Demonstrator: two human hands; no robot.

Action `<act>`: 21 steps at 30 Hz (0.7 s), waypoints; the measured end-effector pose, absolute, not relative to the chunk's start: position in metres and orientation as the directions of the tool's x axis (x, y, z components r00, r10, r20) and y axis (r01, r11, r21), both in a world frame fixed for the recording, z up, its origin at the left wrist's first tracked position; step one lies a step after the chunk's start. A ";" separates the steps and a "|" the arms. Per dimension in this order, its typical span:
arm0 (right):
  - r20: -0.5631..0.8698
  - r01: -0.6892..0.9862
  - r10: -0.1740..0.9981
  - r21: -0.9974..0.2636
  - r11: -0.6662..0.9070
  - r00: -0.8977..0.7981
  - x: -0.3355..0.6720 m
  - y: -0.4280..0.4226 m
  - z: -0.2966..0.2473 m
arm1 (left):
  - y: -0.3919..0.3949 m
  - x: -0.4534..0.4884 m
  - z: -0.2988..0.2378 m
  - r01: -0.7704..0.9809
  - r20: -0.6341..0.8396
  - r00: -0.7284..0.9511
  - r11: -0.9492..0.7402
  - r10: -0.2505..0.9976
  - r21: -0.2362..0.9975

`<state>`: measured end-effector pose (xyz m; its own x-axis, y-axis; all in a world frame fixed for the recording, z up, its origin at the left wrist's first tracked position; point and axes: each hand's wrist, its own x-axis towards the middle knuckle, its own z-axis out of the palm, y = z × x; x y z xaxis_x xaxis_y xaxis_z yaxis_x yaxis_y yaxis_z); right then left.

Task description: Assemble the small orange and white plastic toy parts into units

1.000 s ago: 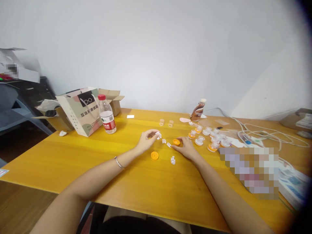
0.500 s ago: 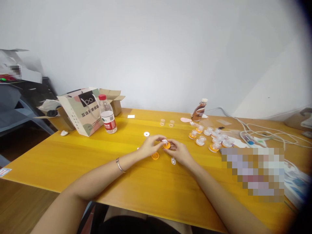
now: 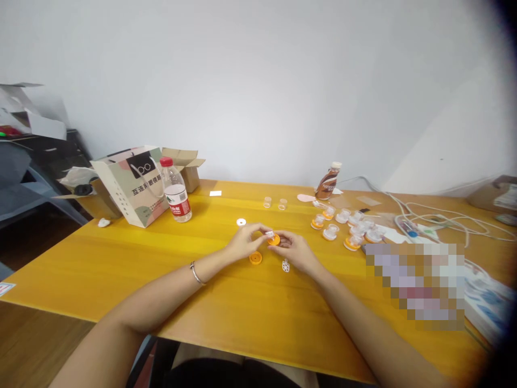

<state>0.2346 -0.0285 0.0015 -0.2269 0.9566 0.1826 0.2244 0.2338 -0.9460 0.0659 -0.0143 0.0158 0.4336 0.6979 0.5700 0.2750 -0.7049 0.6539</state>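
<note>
Bringing left hand (image 3: 244, 242) and right hand (image 3: 294, 251) together — orange cap (image 3: 274, 240) between them.

The bench (image 3: 100, 269) is surfaced in smooth, glossy yellow-finished wood. On the bench, a moulded orange plastic disc (image 3: 255, 258) with a faint sheen is laid, and a matching orange plastic disc (image 3: 274, 241) is held there between the left hand (image 3: 244, 242) and the right hand (image 3: 294, 252). Matt white plastic pieces (image 3: 285, 265) are seen on the bench too. Towards the back of the bench, a clear, glossy plastic bottle (image 3: 175, 202) is topped with a red plastic cap, and a matt paper bag (image 3: 129, 186) is stood before a plain brown cardboard box (image 3: 189, 172). Above the bench, a polished metal bangle (image 3: 196, 273) is worn on the left wrist.
</note>
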 end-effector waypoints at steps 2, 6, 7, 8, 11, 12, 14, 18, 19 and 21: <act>0.176 0.215 0.957 -0.950 0.227 -0.231 0.235 -0.028 0.001 | -0.015 0.066 0.016 0.281 0.577 0.429 -0.710 0.695 0.646; 0.153 0.179 0.959 -0.964 0.199 -0.239 0.234 -0.028 0.002 | -0.015 0.065 0.015 0.300 0.607 0.471 -0.763 0.641 0.573; 0.149 0.162 0.961 -0.968 0.190 -0.235 0.233 -0.029 0.003 | -0.015 0.065 0.015 0.302 0.617 0.477 -0.776 0.626 0.554; 0.145 0.145 0.963 -0.973 0.180 -0.228 0.232 -0.029 0.004 | -0.015 0.064 0.014 0.302 0.626 0.482 -0.787 0.613 0.537; 0.125 0.102 0.973 -0.984 0.147 -0.195 0.229 -0.031 0.006 | -0.015 0.063 0.013 0.294 0.647 0.492 -0.810 0.583 0.507; 0.116 0.094 0.975 -0.986 0.136 -0.187 0.229 -0.032 0.007 | -0.015 0.063 0.013 0.291 0.652 0.491 -0.814 0.578 0.502; 0.101 0.089 0.979 -0.989 0.119 -0.178 0.228 -0.032 0.008 | -0.015 0.063 0.011 0.286 0.658 0.494 -0.821 0.568 0.494; 0.090 0.101 0.982 -0.989 0.108 -0.167 0.229 -0.033 0.008 | -0.016 0.065 0.009 0.270 0.655 0.498 -0.819 0.569 0.506; 0.096 0.101 0.983 -0.988 0.113 -0.159 0.229 -0.033 0.008 | -0.016 0.065 0.010 0.264 0.653 0.492 -0.813 0.577 0.519; 0.115 0.102 0.983 -0.986 0.130 -0.140 0.229 -0.033 0.007 | -0.016 0.066 0.011 0.248 0.650 0.479 -0.801 0.591 0.545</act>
